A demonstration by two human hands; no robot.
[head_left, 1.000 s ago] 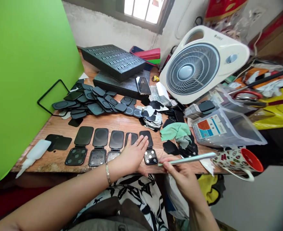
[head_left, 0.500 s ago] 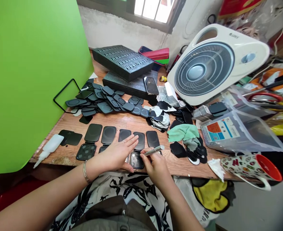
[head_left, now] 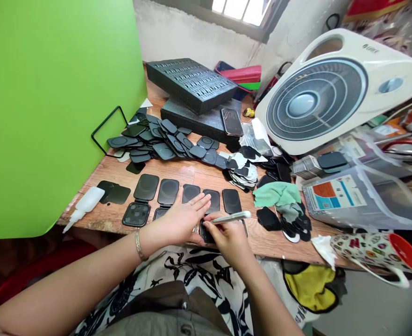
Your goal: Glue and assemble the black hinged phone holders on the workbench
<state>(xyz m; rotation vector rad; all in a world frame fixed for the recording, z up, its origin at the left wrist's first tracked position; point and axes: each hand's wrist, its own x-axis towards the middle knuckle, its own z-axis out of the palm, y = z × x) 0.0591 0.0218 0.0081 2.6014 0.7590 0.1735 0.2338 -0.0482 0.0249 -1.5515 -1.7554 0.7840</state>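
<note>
A row of several opened black hinged cases (head_left: 167, 191) lies along the near edge of the wooden table (head_left: 178, 172). My left hand (head_left: 181, 219) rests flat on the middle cases, fingers stretched out and pressing them down. My right hand (head_left: 229, 235) is closed around a slim silver pen-like tool (head_left: 232, 217). The tool's tip is at the lower half of a case beside my left fingertips, and that half is mostly hidden by both hands.
A heap of black case parts (head_left: 164, 140) lies behind the row. Dark foam trays (head_left: 192, 84) with a phone (head_left: 231, 122), a white fan (head_left: 335, 88), a green cloth (head_left: 276, 193), a clear plastic tub (head_left: 353, 196), a mug (head_left: 377, 252), a white glue bottle (head_left: 83, 205) and a green board (head_left: 52, 102) surround them.
My right hand has brought the silver tool leftwards from the table's edge down onto a case beside my left hand. My left hand shifted slightly left along the row.
</note>
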